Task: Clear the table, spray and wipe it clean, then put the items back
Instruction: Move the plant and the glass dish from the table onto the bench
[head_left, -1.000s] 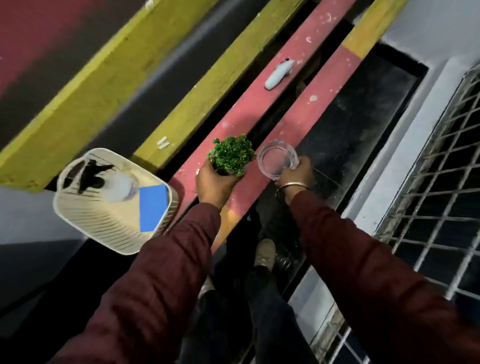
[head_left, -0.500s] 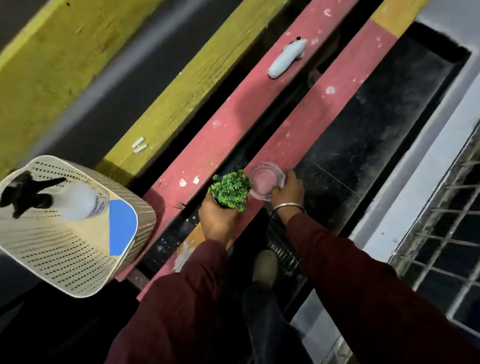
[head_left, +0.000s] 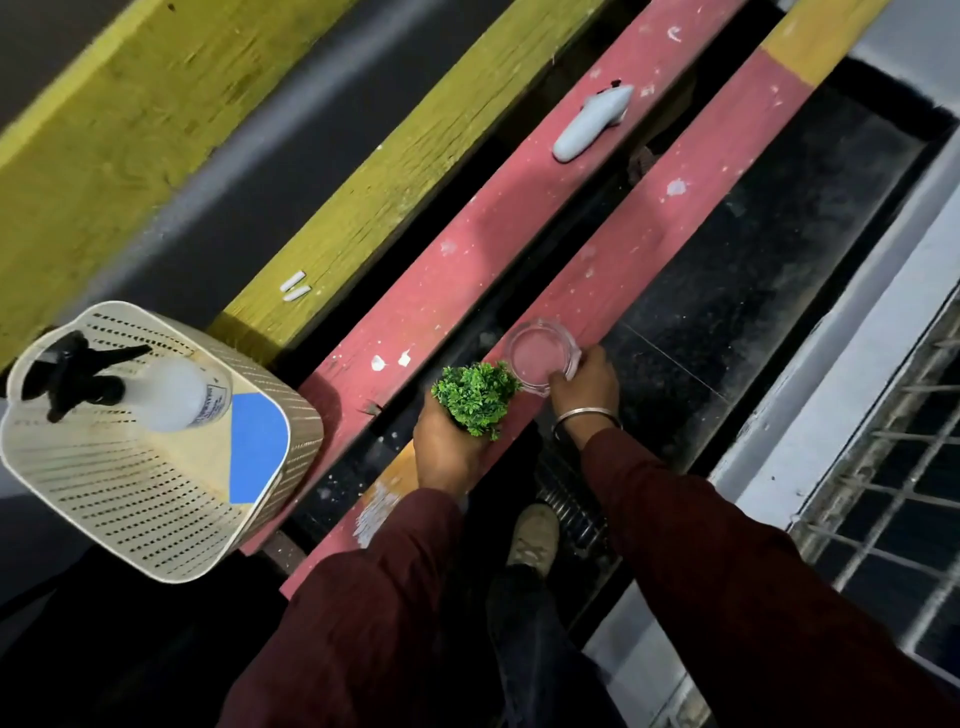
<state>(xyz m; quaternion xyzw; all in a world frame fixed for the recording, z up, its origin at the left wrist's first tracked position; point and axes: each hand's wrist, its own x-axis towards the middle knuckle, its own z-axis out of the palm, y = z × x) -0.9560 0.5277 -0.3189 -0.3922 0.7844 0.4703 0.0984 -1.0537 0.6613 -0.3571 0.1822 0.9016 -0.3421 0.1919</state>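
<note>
My left hand (head_left: 447, 452) grips a small green plant (head_left: 475, 397) and holds it just above the near red plank (head_left: 649, 228) of the slatted table. My right hand (head_left: 584, 382) holds a clear glass ashtray (head_left: 540, 353) by its near rim, and the ashtray rests on or just over that same plank. A cream perforated basket (head_left: 119, 509) stands at the left with a spray bottle (head_left: 166, 395) and a blue cloth (head_left: 257, 447) inside.
A pale blue handheld object (head_left: 592, 122) lies further along the second red plank (head_left: 467, 291). Two small white sticks (head_left: 295, 287) lie on a yellow plank (head_left: 395, 176). Gaps run between the planks. A barred window (head_left: 893, 467) and a white ledge are on the right.
Both hands have drawn back along the red plank toward me with the plant and ashtray. The view has swung, so the basket now sits lower and closer at the left.
</note>
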